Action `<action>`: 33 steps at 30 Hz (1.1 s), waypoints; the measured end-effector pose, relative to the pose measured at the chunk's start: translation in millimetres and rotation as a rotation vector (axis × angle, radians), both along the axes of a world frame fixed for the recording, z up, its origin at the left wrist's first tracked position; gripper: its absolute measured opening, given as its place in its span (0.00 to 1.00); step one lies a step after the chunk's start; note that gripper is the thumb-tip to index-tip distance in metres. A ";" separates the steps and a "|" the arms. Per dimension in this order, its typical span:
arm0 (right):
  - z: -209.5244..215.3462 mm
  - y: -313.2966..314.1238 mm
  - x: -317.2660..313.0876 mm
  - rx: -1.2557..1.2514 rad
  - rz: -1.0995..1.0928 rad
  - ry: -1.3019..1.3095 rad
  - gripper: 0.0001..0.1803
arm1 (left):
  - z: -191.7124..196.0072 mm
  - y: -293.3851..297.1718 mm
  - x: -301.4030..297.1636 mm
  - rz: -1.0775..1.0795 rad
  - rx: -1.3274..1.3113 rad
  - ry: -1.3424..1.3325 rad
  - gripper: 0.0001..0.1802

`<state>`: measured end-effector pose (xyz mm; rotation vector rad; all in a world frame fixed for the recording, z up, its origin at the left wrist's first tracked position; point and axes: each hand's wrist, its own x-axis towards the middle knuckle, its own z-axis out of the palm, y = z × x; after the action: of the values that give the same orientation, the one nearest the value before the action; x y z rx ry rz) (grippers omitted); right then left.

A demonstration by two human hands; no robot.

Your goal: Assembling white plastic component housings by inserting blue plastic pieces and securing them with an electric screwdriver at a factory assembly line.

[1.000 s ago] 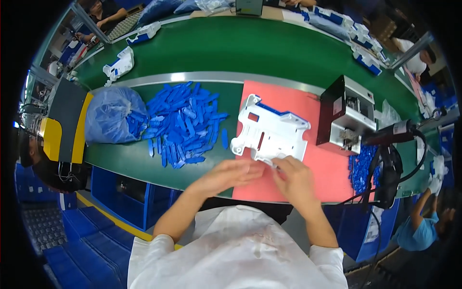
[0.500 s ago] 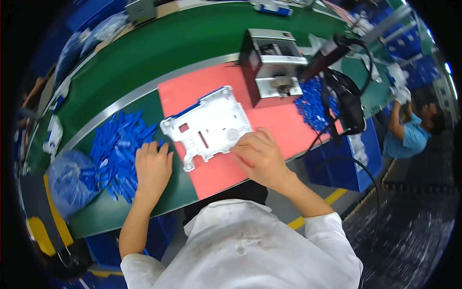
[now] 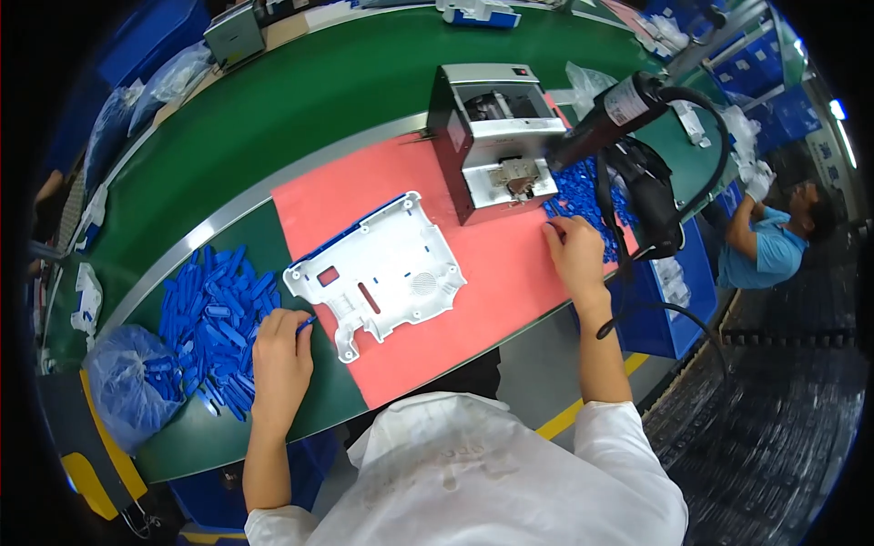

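Observation:
My left hand (image 3: 282, 357) pinches a small blue plastic strip (image 3: 307, 322) at the right side of a heap of similar blue strips (image 3: 217, 323). A white plastic housing (image 3: 391, 276) with a blue far edge lies inside up on the pink mat (image 3: 496, 308), between my hands and touched by neither. Over the mat's right part, my right hand (image 3: 580, 261) has thumb and fingertips drawn together. What they hold, if anything, is too small to make out. Close by is a pile of tiny blue parts (image 3: 583, 194), partly behind the hand.
A boxy metal machine (image 3: 496, 141) stands at the mat's far edge. Right of it are a dark tube-shaped tool (image 3: 610, 118) and a black cable (image 3: 701, 314). A clear bag (image 3: 132, 387) of blue strips sits at left. A co-worker (image 3: 774, 241) is at far right.
My right hand has left the white housing and moved right to the small blue parts. My left hand stays by the strips, with a blue strip now showing in its fingers.

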<state>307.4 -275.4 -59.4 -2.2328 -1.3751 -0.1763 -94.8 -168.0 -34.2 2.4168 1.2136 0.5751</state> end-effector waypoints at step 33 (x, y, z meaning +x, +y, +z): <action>47.8 91.6 -181.6 -0.068 0.851 0.893 0.10 | -17.9 0.6 37.6 -0.062 -0.865 -1.042 0.14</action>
<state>125.8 -183.9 -11.6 -1.2617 -1.5957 1.0250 -57.2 -167.4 -52.1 1.1292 0.6736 0.8792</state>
